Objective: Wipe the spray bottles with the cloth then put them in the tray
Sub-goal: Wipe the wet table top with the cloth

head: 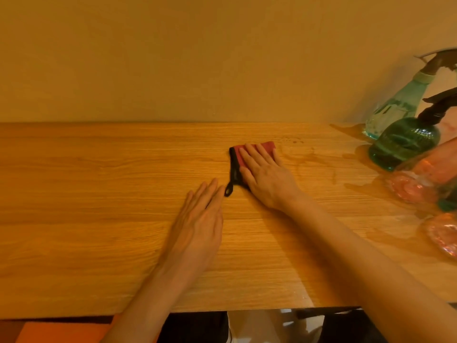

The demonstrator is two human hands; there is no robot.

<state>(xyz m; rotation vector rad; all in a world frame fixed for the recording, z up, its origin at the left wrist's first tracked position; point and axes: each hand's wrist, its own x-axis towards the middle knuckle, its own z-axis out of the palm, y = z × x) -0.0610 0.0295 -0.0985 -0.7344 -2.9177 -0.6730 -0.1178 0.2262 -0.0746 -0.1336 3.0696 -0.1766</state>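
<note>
Bottom edge of frame: table (99,243) front lip, dark clothing and an orange patch below it, unclear what. Task looks barely begun, judging by layout: no bottle in hand, all bottles parked at right edge, no tray seen anywhere in frame, so wiping and placing all remain. Left hand (200,219) lower centre, palm down flat on the wood, fingers straight and together pointing up-frame, holding nothing, fingertips just beside the cloth's black loop. Right hand (265,174) centre, a bit farther, also flat with fingers extended, pressing down on the red cloth (268,145) rather than grasping it; forearm runs in from lower right. Cloth lies folded on the table at centre frame, black trim along its left side, mostly covered by the hand. Right edge, near to far: pink spray bottles (420,184) lying or leaning, partly cut off, count uncertain; dark green spray bottle (403,144) upright with black trigger head; pale blue spray bottle (393,110) behind it near the wall, upper right. Wet-looking streaks on the table around the bottles. Next move probably needs the cloth gripped and a bottle fetched from the right. Plain wall (173,58) fills the top half.
</note>
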